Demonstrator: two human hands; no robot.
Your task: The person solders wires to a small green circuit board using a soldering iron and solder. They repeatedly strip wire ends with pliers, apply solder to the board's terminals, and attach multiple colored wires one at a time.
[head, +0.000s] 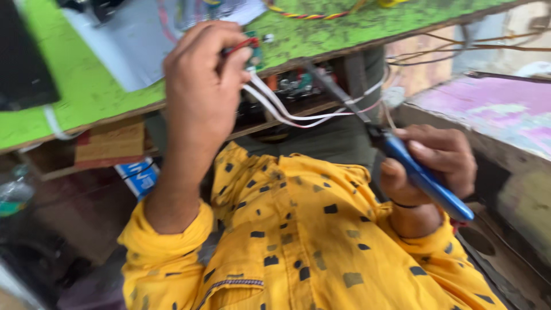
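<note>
Left hand [201,86] is pinching a small green circuit board [254,54] at the edge of the green workbench [86,86], fingers pressed together around it, thumb on the near side. Red and white wires [287,112] are trailing from the board down below the bench edge.

Right hand [433,166] is wrapping its fingers around a blue-handled soldering iron [422,178], held like a pen, with the dark tip [327,80] pointing up toward the board but stopping apart from it.

Judgement: doing this well is calling for a steady board, with the tip brought in clear of the white wires and of the fingers holding the board.

Hard to make out: motion blur is smearing the whole view. The board is mostly hidden behind the fingers, so no joints are showing. The shelf under the bench is dark and cluttered. Both yellow sleeves [298,241] are filling the lower view.
</note>
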